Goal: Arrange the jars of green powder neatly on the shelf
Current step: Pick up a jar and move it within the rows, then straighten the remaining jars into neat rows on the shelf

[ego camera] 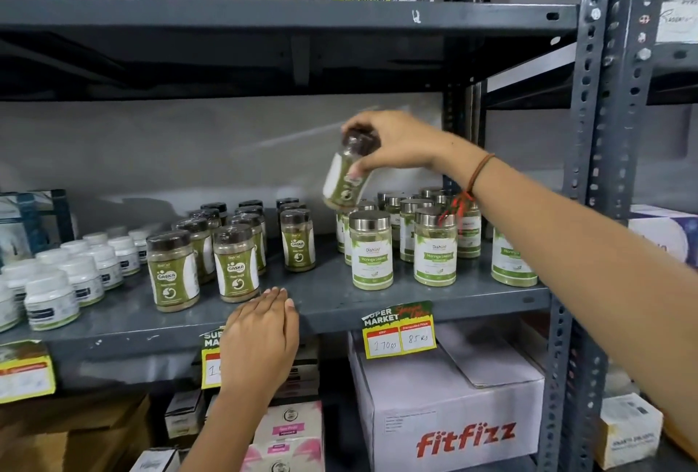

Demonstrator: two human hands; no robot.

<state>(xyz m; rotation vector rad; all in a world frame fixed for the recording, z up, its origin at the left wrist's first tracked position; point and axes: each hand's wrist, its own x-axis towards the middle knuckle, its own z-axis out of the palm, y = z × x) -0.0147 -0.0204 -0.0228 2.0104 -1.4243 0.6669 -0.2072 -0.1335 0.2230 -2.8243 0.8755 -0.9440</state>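
My right hand (396, 143) grips a brown-lidded jar of green powder (345, 178) by its lid, tilted in the air above the grey shelf (328, 297). Several matching brown-lidded jars (236, 267) stand in loose rows at the middle of the shelf, one (298, 241) apart from the rest. To the right stand several silver-lidded jars of green powder (372, 250) with white and green labels. My left hand (260, 335) rests flat on the shelf's front edge, fingers together, holding nothing.
White tubs (81, 275) crowd the shelf's left end. Yellow price tags (398, 331) hang from the front edge. A white "fitfizz" carton (449, 407) and small boxes sit below. The upper shelf (287, 18) hangs close overhead; a slotted upright post (593, 169) stands at right.
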